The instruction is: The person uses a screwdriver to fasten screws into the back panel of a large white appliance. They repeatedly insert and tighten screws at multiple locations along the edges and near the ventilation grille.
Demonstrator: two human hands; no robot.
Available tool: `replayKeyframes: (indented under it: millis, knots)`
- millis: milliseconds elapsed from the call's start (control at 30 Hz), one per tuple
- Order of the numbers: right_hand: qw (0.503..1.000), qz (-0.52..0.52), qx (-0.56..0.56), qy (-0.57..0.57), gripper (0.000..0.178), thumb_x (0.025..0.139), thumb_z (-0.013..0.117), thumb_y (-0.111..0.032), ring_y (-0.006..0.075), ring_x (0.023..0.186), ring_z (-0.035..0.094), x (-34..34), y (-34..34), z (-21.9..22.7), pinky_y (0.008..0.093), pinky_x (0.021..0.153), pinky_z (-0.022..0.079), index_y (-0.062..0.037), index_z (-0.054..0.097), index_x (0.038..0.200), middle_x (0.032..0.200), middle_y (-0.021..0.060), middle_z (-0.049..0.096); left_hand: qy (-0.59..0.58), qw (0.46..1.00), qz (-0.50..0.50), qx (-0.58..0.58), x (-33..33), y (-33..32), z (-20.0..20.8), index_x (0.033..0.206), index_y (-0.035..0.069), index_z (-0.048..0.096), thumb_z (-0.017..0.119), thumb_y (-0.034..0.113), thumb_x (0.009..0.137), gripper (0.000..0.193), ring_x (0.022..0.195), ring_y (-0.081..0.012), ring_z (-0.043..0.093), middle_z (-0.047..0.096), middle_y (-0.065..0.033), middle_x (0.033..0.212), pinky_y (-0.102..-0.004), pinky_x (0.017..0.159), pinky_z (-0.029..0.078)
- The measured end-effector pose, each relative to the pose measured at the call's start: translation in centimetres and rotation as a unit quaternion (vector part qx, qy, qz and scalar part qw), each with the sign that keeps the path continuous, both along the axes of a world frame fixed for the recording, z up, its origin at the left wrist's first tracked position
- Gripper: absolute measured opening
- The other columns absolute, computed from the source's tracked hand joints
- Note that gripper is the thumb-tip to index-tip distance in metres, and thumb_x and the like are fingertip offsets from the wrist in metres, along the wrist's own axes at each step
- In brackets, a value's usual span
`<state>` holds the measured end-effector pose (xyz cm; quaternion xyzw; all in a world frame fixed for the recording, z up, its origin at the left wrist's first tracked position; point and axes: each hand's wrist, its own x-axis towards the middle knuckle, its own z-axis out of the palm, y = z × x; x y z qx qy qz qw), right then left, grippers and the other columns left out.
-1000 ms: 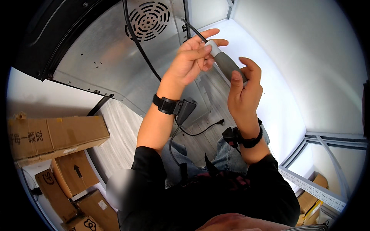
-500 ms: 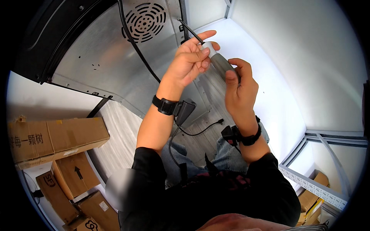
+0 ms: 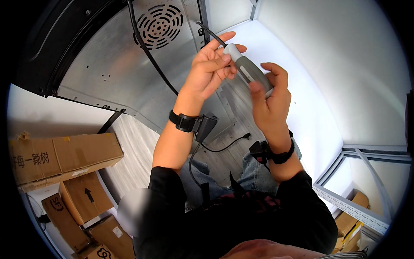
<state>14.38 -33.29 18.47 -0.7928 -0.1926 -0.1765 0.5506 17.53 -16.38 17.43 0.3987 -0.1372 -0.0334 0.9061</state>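
A screwdriver [image 3: 249, 70] with a grey handle, a white collar and a dark shaft is held at a slant, its tip up against the right edge of a metal panel [image 3: 125, 84]. The thumb of my left hand [image 3: 205, 73] presses on the white collar, with the other fingers behind it and the index finger stretched out past the shaft. Around the rear end of the handle curl the thumb and fingers of my right hand [image 3: 271, 105]. Whatever the tip touches is too small to make out.
A black cable [image 3: 152, 60] hangs across the panel near its round vent [image 3: 158, 26]. Cardboard boxes [image 3: 86, 153] stack up at the left. A white wall [image 3: 336, 64] rises on the right, above a metal shelf frame [image 3: 351, 209]. Another cable [image 3: 228, 143] lies below my hands.
The screwdriver handle has turned about its length, so a pale strip on it now shows. My right thumb and fingers have shifted slightly on the handle; the view has moved a little.
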Motion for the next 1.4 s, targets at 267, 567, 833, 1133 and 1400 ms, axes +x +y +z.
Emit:
replayKeyframes:
  millis: [267, 567, 833, 1133, 1400]
  knots:
    - [0.996, 0.037, 0.042, -0.066, 0.052, 0.078, 0.073, -0.015, 0.0275, 0.069, 0.062, -0.5, 0.8, -1.1, 0.0326, 0.062, 0.050, -0.0013, 0.043, 0.119, 0.084, 0.0160, 0.059, 0.027, 0.998, 0.055, 0.011, 0.1, -0.4, 0.1, 0.113, 0.006, 0.051, 0.059, 0.018, 0.092, 0.026, 0.061, -0.0090, 0.052, 0.053, 0.0025, 0.072, -0.0241, 0.055, 0.043]
    - [0.994, -0.022, -0.015, -0.106, 0.039, 0.082, 0.070, -0.026, 0.0192, 0.052, 0.056, 0.3, 0.3, -0.4, 0.0269, 0.049, 0.043, -0.0037, 0.052, 0.108, 0.069, 0.0109, 0.060, 0.074, 0.997, 0.028, -0.007, 0.4, 0.6, -0.9, 0.108, 0.005, 0.054, 0.051, 0.029, 0.095, 0.028, 0.060, -0.0101, 0.050, 0.053, 0.0008, 0.069, -0.0244, 0.057, 0.043]
    - [0.994, 0.024, 0.086, 0.069, 0.042, 0.083, 0.069, -0.035, 0.0075, 0.044, 0.045, 0.1, -0.2, -0.1, 0.0219, 0.043, 0.031, -0.0031, 0.052, 0.105, 0.053, 0.0051, 0.056, 0.030, 0.999, 0.027, 0.009, -0.3, 0.3, -0.6, 0.111, 0.004, 0.056, 0.054, 0.019, 0.092, 0.025, 0.061, -0.0097, 0.047, 0.049, 0.0018, 0.067, -0.0234, 0.057, 0.037]
    - [0.988, 0.052, 0.057, 0.131, 0.033, 0.079, 0.073, -0.019, 0.0076, 0.049, 0.048, 1.1, -1.6, 1.1, 0.0221, 0.047, 0.036, -0.0034, 0.056, 0.102, 0.061, 0.0044, 0.060, 0.027, 0.999, 0.028, 0.033, 0.5, -0.5, -1.6, 0.110, 0.004, 0.057, 0.055, 0.017, 0.093, 0.022, 0.062, -0.0087, 0.046, 0.051, 0.0013, 0.068, -0.0227, 0.057, 0.038]
    - [0.981, 0.016, 0.002, 0.193, 0.024, 0.079, 0.071, -0.015, 0.0055, 0.048, 0.046, 4.9, -8.2, 1.1, 0.0210, 0.044, 0.035, -0.0032, 0.060, 0.097, 0.066, -0.0005, 0.059, 0.037, 0.993, 0.007, 0.115, 3.2, -6.1, -3.5, 0.116, 0.003, 0.054, 0.054, 0.016, 0.093, 0.027, 0.068, -0.0088, 0.049, 0.052, 0.0010, 0.075, -0.0235, 0.060, 0.039]
